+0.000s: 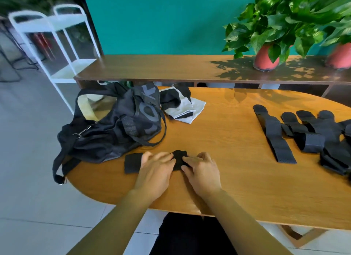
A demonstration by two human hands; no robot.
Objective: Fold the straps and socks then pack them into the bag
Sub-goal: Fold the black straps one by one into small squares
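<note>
At the table's (237, 159) near edge, toward its left end, you are working a black strap (133, 162) that is lying flat, its long axis running along that edge from left to right. Your left hand (155, 171) is pressing down on its middle with fingers nearly straight and spread, gripping nothing. Your right hand (202, 172) is touching the doubled-over right end, with forefinger and thumb bent in on it in what looks like a pinch. Both hands are meeting over the fold, so the free end is sticking out past your left hand, toward the bag (114, 121). The bag is sitting just beyond on the left end, with its mouth open. Your left hand is the nearer one for packing. The socks (182, 106) are lying beside the bag near the far edge, and more straps (281, 139) are lying at the right end.
</note>
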